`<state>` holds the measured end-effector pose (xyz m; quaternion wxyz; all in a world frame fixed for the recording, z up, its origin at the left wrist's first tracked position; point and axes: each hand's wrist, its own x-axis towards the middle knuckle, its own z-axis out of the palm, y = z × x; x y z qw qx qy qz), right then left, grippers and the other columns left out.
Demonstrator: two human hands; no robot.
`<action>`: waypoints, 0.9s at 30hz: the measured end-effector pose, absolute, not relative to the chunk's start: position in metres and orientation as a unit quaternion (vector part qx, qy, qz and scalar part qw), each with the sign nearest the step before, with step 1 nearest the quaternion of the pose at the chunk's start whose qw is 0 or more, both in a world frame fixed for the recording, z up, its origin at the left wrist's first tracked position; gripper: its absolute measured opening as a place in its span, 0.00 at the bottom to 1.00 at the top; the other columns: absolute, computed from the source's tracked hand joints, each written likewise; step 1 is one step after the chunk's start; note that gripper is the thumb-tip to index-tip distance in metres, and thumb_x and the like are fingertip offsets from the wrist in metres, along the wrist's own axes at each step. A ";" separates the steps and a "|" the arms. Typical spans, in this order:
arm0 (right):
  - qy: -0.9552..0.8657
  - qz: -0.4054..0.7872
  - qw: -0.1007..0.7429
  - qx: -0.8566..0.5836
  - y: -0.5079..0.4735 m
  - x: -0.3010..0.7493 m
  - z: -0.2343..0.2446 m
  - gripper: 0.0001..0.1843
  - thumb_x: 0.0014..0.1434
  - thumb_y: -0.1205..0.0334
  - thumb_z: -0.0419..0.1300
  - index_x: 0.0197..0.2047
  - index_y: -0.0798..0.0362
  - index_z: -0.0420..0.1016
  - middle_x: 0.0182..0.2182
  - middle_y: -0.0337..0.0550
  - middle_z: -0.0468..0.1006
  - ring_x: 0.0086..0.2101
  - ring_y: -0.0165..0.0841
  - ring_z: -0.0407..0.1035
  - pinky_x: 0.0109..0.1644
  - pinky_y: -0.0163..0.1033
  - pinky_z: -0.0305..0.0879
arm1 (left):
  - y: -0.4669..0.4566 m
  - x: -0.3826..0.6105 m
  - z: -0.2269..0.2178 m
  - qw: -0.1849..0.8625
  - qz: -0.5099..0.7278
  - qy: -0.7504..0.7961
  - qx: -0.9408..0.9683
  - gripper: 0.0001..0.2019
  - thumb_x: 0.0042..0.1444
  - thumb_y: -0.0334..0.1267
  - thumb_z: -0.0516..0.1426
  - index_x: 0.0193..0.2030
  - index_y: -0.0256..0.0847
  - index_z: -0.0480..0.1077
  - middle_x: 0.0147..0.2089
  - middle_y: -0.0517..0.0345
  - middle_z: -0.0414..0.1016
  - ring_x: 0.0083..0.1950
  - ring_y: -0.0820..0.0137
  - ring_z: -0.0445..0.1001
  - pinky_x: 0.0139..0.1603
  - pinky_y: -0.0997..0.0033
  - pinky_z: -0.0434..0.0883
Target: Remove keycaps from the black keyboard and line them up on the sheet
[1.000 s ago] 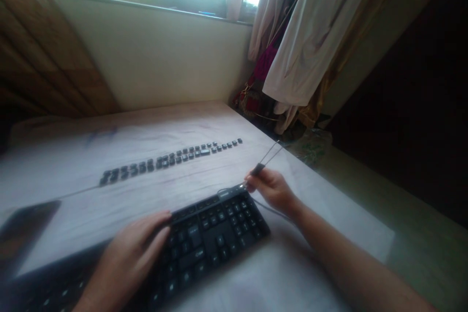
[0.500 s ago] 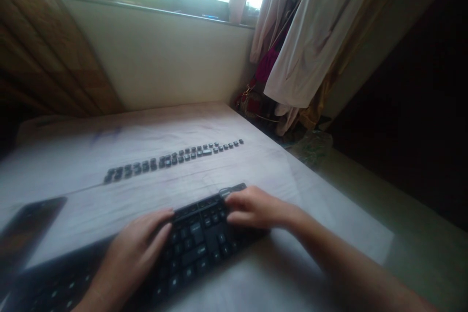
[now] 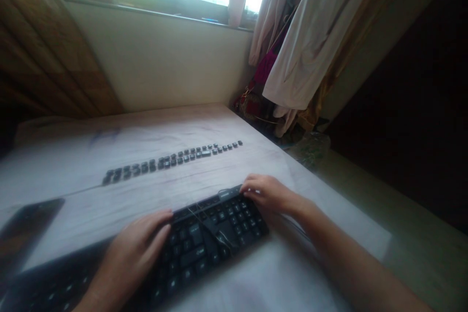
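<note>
A black keyboard (image 3: pixel 190 256) lies slanted on the white-covered surface, many keys in place. My left hand (image 3: pixel 136 246) grips its middle; thumb and forefinger lie over the keys and reach towards the far edge, the other fingers hidden. At the far right corner, my right hand (image 3: pixel 268 192) has its bent fingers closed on the keyboard's edge; a small gap shows between thumb and fingers. A thin strand with a dark wider part (image 3: pixel 219 235), which I cannot identify, lies across the keys between my hands. Loose black keycaps (image 3: pixel 171 162) stand in two rows beyond the keyboard.
A dark, flat, shiny object (image 3: pixel 31 226) lies at the left. The white-covered surface (image 3: pixel 303 180) ends along a slanting right edge. Clothes (image 3: pixel 307 44) hang beyond it, with a plastic bag (image 3: pixel 310 148) below. A pot (image 3: pixel 237 11) stands on the window sill.
My right hand has moved right and away, from over the keys to the keyboard's far right corner. The thin strand with its dark part now shows on the keys. My left hand stays put.
</note>
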<state>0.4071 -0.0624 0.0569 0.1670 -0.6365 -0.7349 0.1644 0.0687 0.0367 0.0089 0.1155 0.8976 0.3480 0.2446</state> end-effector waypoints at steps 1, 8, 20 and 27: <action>-0.727 0.176 0.189 -0.636 -0.060 0.408 0.055 0.08 0.58 0.68 0.58 0.38 0.52 0.79 0.36 0.44 0.77 0.36 0.33 0.72 0.44 0.37 0.66 | 0.037 0.069 0.009 0.114 0.245 0.348 0.898 0.16 0.59 0.51 0.52 0.45 0.49 0.76 0.47 0.58 0.81 0.47 0.62 0.80 0.47 0.64 0.77; -0.528 0.301 0.284 -0.742 -0.042 0.427 0.039 0.12 0.58 0.63 0.55 0.38 0.57 0.79 0.25 0.39 0.79 0.26 0.30 0.71 0.32 0.33 0.67 | 0.037 0.069 0.011 0.108 0.260 0.340 0.897 0.15 0.58 0.51 0.52 0.44 0.50 0.76 0.45 0.61 0.82 0.44 0.63 0.80 0.45 0.66 0.78; -0.495 0.140 0.203 -0.833 -0.041 0.445 0.035 0.16 0.57 0.67 0.55 0.46 0.52 0.79 0.42 0.47 0.81 0.43 0.40 0.74 0.50 0.42 0.65 | 0.037 0.067 0.007 0.114 0.269 0.338 0.895 0.15 0.58 0.52 0.53 0.45 0.52 0.76 0.46 0.62 0.82 0.45 0.63 0.80 0.45 0.66 0.78; -0.544 0.142 0.186 -0.806 -0.049 0.439 0.035 0.18 0.56 0.64 0.59 0.50 0.52 0.76 0.42 0.45 0.80 0.38 0.34 0.74 0.45 0.37 0.67 | 0.037 0.068 0.007 0.116 0.267 0.343 0.893 0.15 0.57 0.52 0.53 0.44 0.52 0.76 0.46 0.61 0.82 0.45 0.63 0.80 0.45 0.66 0.78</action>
